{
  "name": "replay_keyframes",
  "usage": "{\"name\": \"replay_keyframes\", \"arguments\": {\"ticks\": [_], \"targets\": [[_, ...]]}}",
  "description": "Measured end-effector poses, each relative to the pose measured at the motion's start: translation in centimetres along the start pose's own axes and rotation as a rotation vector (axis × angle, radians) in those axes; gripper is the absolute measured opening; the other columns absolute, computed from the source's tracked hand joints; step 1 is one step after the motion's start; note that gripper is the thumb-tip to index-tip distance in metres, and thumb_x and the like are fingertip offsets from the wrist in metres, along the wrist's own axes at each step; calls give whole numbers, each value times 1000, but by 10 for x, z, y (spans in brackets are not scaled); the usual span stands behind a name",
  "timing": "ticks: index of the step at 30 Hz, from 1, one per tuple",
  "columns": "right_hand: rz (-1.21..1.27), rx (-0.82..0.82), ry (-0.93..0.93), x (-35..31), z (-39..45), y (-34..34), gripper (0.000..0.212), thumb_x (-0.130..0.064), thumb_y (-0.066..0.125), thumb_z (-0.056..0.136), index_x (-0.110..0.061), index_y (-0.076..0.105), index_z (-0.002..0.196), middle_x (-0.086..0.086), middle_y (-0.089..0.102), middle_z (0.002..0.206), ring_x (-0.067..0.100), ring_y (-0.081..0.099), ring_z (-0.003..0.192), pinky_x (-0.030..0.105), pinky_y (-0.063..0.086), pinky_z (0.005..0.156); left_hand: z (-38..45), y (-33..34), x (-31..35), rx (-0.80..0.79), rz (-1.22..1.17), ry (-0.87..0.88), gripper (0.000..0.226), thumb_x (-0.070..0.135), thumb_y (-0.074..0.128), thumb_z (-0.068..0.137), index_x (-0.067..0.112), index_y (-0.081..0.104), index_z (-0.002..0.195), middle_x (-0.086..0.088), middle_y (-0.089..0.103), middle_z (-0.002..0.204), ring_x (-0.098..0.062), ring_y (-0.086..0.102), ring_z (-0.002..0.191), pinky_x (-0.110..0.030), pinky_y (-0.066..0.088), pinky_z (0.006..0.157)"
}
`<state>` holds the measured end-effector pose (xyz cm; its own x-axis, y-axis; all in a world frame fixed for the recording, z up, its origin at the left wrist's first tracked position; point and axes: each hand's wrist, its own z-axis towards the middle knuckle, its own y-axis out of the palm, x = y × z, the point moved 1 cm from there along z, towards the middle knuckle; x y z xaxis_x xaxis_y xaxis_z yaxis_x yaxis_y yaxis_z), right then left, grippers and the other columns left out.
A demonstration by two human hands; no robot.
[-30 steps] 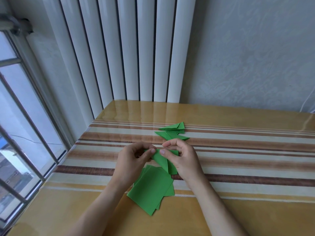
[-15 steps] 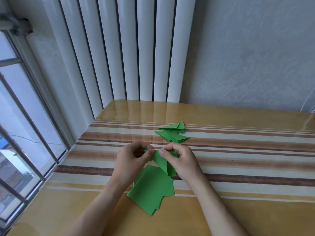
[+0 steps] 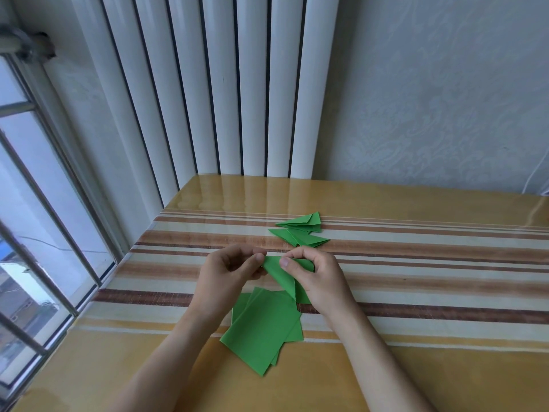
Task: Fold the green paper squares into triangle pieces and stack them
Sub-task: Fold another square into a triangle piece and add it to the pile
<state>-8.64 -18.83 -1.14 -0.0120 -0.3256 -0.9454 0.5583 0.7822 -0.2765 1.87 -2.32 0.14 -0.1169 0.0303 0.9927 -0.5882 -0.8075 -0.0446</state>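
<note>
Both hands hold one partly folded green paper piece [image 3: 282, 276] just above the table. My left hand [image 3: 228, 270] pinches its left tip between thumb and fingers. My right hand [image 3: 315, 275] pinches its upper edge, thumb on the near face, and hides the right part. Below the hands a loose stack of flat green paper squares [image 3: 263, 330] lies on the table. Beyond the hands, several folded green triangle pieces [image 3: 301, 231] lie in a small overlapping pile.
The table [image 3: 416, 292] has a glossy striped brown, cream and yellow top. A white ribbed radiator [image 3: 225, 90] stands behind it against the wall. A window with metal bars [image 3: 44, 218] runs along the left table edge.
The hands have stayed in place, working the held piece. My right thumb has slid slightly left along the fold; the paper's lower flap hangs a little narrower.
</note>
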Motion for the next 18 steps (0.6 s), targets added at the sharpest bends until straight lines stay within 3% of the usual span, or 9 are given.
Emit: {"name": "replay_keyframes", "arguments": {"ticks": [3,8,14,18], "targets": [[-18,28,-25,-3,-2,0,9,-30,75,95,-28,77,87,-16,75,90,1,68,91,27,51,84,0,0,0,12,14,-4,11,10,71,94,6,78,102,-11,79,86,-19,76,79,-23,60,75],[-82,40,-94,-4,-2,0,9,-30,75,95,-29,75,87,-16,74,90,2,67,93,32,54,87,-2,2,5,-25,-137,-126,17,12,74,91,5,76,107,-10,81,93,-22,78,87,-21,62,75],[-51,31,-141,-7,-3,1,8,-27,74,97,-26,74,88,-14,74,90,5,68,95,29,53,88,-6,3,12,-23,-310,-234,10,6,72,89,-2,76,95,-12,77,80,-11,75,67,-10,48,47],[-44,31,-134,-9,-3,3,7,-28,74,97,-26,75,90,-14,74,91,5,68,95,32,54,89,-4,2,11,15,-317,-210,17,11,76,85,-3,77,93,-16,79,87,-17,76,78,-14,55,56]]}}
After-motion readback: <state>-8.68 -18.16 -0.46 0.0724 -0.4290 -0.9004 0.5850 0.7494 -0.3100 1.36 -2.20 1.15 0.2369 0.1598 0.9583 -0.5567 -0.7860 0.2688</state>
